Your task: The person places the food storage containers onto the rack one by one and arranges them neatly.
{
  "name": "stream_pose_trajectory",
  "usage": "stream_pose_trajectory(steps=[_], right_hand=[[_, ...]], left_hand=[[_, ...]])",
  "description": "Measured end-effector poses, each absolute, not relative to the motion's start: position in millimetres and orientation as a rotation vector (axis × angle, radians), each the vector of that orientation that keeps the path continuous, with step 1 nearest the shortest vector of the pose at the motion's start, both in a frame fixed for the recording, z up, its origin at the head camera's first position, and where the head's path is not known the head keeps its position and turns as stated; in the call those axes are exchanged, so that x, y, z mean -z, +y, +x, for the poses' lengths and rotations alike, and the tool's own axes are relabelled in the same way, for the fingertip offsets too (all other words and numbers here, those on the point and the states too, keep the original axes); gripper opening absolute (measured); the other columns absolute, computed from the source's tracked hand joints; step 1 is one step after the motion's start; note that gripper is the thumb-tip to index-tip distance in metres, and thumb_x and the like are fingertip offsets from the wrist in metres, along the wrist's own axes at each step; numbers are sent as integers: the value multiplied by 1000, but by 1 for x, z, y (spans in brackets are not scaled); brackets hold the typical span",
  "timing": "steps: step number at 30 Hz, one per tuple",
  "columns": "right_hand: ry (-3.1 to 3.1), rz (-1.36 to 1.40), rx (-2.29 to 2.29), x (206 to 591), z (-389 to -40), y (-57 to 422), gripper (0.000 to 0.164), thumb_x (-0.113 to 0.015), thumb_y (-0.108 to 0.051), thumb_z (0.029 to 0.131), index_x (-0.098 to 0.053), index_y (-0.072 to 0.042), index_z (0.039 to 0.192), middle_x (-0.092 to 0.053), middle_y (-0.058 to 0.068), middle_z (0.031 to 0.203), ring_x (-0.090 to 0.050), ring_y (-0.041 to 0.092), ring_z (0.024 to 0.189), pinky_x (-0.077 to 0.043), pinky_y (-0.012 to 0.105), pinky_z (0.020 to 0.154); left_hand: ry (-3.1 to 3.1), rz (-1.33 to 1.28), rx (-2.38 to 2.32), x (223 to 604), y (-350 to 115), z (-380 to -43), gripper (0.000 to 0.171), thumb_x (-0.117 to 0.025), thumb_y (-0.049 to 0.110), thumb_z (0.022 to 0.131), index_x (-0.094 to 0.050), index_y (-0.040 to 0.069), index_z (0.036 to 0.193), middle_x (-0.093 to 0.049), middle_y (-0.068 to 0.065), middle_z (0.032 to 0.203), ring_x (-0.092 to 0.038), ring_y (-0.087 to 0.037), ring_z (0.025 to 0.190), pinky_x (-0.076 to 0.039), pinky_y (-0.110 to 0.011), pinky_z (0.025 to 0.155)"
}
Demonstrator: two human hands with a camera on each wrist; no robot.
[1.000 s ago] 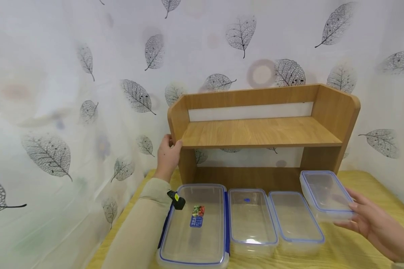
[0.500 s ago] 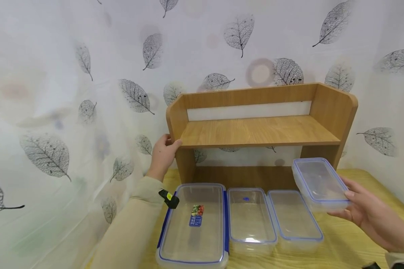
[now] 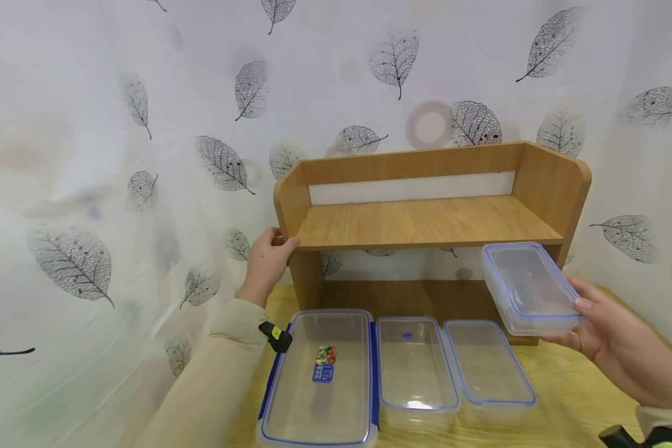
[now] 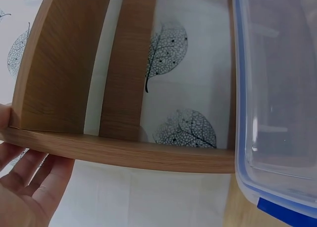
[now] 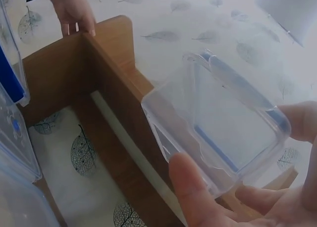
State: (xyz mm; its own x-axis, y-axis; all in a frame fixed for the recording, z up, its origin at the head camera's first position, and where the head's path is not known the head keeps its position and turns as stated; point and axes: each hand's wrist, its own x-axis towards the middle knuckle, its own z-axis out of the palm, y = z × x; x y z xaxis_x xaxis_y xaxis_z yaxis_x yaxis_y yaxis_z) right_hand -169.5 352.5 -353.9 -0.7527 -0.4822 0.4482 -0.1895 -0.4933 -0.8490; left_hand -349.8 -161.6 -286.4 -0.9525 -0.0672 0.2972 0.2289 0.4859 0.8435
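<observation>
A clear plastic food container [image 3: 529, 280] with a blue-rimmed lid is raised off the table at the right, its near end gripped by my right hand [image 3: 616, 339]. It hangs tilted in front of the right end of a two-tier wooden desk shelf [image 3: 431, 221], just below the upper board's level. In the right wrist view, thumb and fingers stand on opposite sides of the container [image 5: 233, 123]. My left hand [image 3: 267, 261] grips the left side panel of the shelf near the upper board. The left wrist view shows several fingers [image 4: 52, 185] along the panel's outer side.
Before the shelf, a large clear container [image 3: 313, 414] with blue side clips and two smaller containers, a middle one [image 3: 417, 379] and a right one [image 3: 490, 367], stand in a row on the wooden table [image 3: 582, 398]. A leaf-patterned curtain [image 3: 173, 124] hangs behind.
My right hand has lifted the food container upward and slightly left, from beside the row to near the upper board's front edge. The left hand keeps its grip on the shelf.
</observation>
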Motion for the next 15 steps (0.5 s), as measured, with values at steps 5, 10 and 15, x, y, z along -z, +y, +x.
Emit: stream_pose_trajectory(steps=[5,10,15], right_hand=[[1606,-949,2365,347,-172,350,53,-8,-5,110,-23,-16,160,-44,6,152,-57,25,128,-53,42,97],[1744,-928,2395,341,-177,345,48,-14,-6,111,-27,-15,156,-43,6,149,-60,24,123,-55,40,92],[1753,-920,2435,332,-182,340,46,-16,-7,111,-28,-13,155,-46,7,146,-60,22,121,-57,38,90]], left_hand=[[-2442,-129,1393,288,-161,-349,46,-65,40,96,-59,7,128,-63,-12,118,-65,-29,102,-58,-42,81],[-2443,-112,1359,289,-161,-349,44,-64,41,96,-59,7,124,-64,-12,115,-64,-29,100,-57,-43,80],[-2445,-97,1323,290,-161,-350,42,-64,42,96,-60,7,120,-64,-12,113,-63,-30,99,-56,-44,80]])
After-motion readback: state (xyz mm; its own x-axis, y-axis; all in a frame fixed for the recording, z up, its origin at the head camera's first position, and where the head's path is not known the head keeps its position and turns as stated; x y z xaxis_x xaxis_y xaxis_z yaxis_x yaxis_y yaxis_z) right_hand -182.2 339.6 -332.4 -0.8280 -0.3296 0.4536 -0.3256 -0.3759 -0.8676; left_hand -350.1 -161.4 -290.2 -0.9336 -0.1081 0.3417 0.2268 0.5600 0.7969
